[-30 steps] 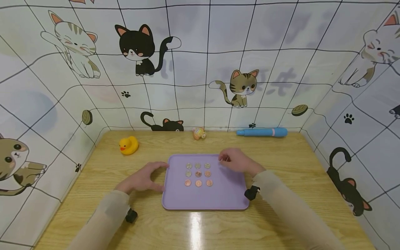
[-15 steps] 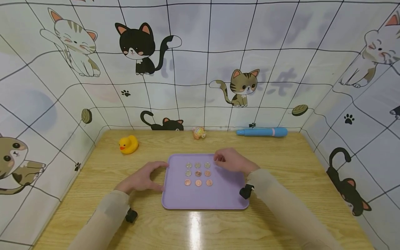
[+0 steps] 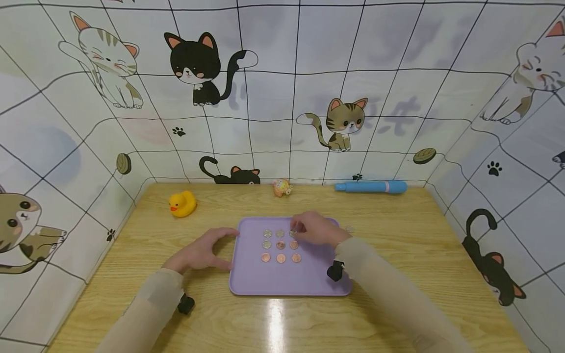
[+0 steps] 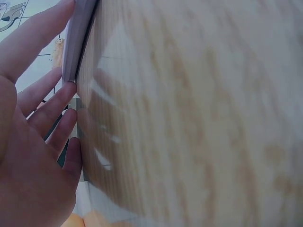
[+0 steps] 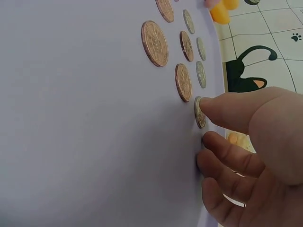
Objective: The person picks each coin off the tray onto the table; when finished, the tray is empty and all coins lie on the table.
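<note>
- White walls [image 3: 265,29] on three sides, printed with black grid lines [image 3: 295,74] and cartoon cats [image 3: 194,60]
- Pale wood-grain tabletop [image 3: 397,274] between them
- A bright streak of reflected light [image 3: 275,323]

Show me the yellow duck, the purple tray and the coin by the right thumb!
Yellow duck [image 3: 184,206]: head view, on its body.
Purple tray [image 3: 282,280]: head view, on its bare front part.
Coin [image 5: 200,120]: right wrist view, on its uncovered lower part.

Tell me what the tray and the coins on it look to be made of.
Tray: probably plastic, satin finish; smooth, evenly lilac, rounded corners.
Coppery coins: apparently metal, raised relief and a reddish sheen; solid copper or plating, I can't tell.
Silvery coins: also metal, pale sheen; exact alloy unclear.
</note>
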`<state>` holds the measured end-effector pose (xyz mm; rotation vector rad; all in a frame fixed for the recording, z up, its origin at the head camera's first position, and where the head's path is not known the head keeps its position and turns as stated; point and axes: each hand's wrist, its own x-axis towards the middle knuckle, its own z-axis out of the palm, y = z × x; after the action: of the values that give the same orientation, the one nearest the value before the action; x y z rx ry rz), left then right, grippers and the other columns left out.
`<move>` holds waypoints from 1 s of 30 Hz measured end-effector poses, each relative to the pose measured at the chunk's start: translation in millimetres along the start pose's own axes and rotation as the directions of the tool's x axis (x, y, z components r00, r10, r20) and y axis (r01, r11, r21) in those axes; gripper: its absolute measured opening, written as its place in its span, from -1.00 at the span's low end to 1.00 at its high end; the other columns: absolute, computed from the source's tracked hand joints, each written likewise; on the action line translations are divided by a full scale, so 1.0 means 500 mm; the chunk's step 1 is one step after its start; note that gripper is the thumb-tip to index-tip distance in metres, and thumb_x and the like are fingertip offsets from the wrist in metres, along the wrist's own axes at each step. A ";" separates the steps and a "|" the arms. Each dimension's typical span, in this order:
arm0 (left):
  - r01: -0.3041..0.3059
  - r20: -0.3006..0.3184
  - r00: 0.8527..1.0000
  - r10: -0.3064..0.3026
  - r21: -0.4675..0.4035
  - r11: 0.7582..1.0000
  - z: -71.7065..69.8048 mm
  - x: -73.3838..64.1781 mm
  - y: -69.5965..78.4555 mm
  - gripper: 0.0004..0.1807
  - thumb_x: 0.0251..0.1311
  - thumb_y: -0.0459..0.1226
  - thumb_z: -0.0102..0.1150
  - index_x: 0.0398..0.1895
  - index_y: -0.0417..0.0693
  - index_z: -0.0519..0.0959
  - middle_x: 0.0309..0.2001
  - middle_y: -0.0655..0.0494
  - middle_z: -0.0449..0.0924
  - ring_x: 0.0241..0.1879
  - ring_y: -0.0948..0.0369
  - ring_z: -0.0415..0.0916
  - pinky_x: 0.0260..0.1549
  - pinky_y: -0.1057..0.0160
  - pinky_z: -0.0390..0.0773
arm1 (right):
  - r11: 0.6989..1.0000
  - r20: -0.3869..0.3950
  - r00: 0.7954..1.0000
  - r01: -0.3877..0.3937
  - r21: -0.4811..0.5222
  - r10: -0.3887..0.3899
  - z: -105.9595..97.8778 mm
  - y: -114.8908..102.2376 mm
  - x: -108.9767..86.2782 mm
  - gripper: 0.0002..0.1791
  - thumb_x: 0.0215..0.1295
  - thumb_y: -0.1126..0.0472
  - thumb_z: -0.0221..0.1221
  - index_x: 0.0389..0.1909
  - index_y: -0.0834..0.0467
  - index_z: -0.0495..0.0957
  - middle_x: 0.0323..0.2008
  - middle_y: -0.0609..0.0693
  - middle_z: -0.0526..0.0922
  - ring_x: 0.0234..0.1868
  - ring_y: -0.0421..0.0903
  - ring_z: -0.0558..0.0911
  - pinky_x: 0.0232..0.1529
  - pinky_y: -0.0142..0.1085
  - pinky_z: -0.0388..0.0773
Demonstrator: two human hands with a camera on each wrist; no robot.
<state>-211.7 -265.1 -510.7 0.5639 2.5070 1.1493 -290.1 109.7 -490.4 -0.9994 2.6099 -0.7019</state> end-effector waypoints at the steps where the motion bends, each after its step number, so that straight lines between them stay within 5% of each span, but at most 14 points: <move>1: 0.003 0.001 1.000 -0.003 -0.002 1.000 0.000 0.000 0.000 -0.01 -0.03 -0.07 0.69 0.50 0.00 0.41 0.56 -0.10 0.28 0.56 -0.19 0.10 0.53 -0.37 -0.01 | 1.000 0.003 1.000 -0.004 0.001 0.004 0.000 -0.002 0.002 -0.83 0.35 0.23 0.37 -0.07 0.06 0.68 -0.27 -0.10 0.67 -0.25 -0.17 0.58 -0.15 -0.23 0.59; 30: -0.002 -0.002 1.000 0.003 0.019 1.000 0.002 0.003 -0.013 -0.02 -0.03 -0.02 0.68 0.50 0.09 0.42 0.56 -0.07 0.28 0.55 -0.18 0.11 0.53 -0.37 0.01 | 0.993 0.152 0.987 -0.030 -0.111 0.047 -0.018 -0.015 0.022 -0.89 0.39 0.24 0.36 -0.23 0.14 0.61 -0.32 -0.09 0.60 -0.28 -0.16 0.49 -0.16 -0.27 0.53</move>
<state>-214.1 -267.6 -516.6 0.5712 2.5219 1.1291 -297.5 100.3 -479.3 -0.9879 2.5475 -0.4583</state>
